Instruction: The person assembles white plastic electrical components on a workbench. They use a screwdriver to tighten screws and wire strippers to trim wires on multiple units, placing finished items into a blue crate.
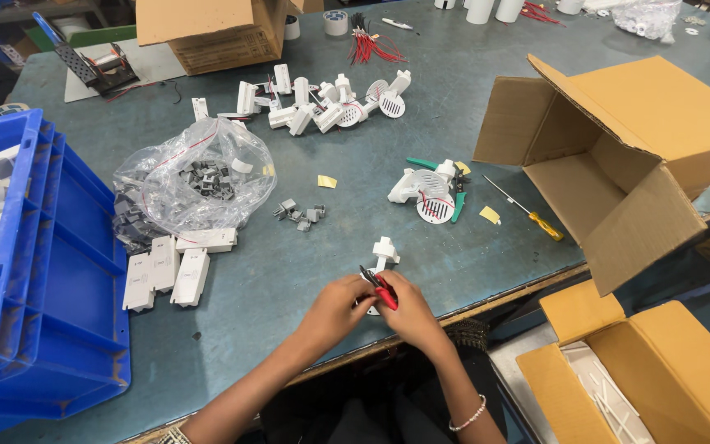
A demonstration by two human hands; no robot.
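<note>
Both hands meet near the front edge of the grey-blue counter (470, 247), at about 6 o'clock in the view. The left hand (334, 308) is curled around a small white plastic part (384, 253) that sticks up from between the two hands. The right hand (411, 311) grips a small tool with red handles (382, 289), touching the white part. At 12 o'clock from the hands lies a round white grille piece (431, 197) with green-handled pliers (454, 193) beside it. At 10 o'clock sits a clear bag of small grey bits (199, 177). At 9 o'clock stands a blue bin (59, 271). At 2 o'clock an open cardboard box (618, 156) lies on its side, with a yellow-handled screwdriver (532, 214) near it.
</note>
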